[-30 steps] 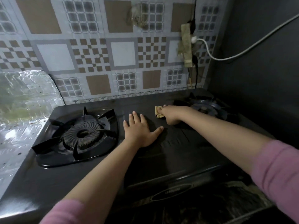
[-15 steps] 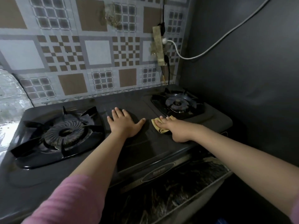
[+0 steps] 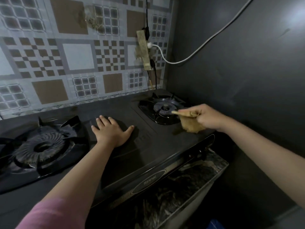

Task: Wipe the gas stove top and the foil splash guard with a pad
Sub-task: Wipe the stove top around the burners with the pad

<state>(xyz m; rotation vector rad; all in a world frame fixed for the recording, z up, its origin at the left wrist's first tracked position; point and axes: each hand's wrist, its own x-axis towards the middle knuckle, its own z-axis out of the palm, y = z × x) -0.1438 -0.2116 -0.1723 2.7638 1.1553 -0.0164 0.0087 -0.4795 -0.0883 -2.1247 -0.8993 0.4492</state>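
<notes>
The black gas stove top (image 3: 148, 141) fills the middle of the head view. My left hand (image 3: 110, 131) lies flat on it, fingers spread, between the two burners. My right hand (image 3: 207, 117) is closed on a yellow-tan pad (image 3: 189, 123), which hangs lifted just above the stove's right front corner, beside the right burner (image 3: 165, 108). The left burner (image 3: 41, 146) with its black pan support sits at the left. The foil splash guard is out of view.
A patterned tiled wall (image 3: 79, 55) stands behind the stove. A dark wall (image 3: 239, 71) closes in on the right, with a white cable (image 3: 198, 52) and a power strip (image 3: 144, 50) near the corner. A marbled counter edge (image 3: 189, 182) lies below the stove front.
My right hand has slid the pad from the stove's centre rightward to the right front corner and lifted it off the surface. The view has swung right, so the foil guard has left the frame.
</notes>
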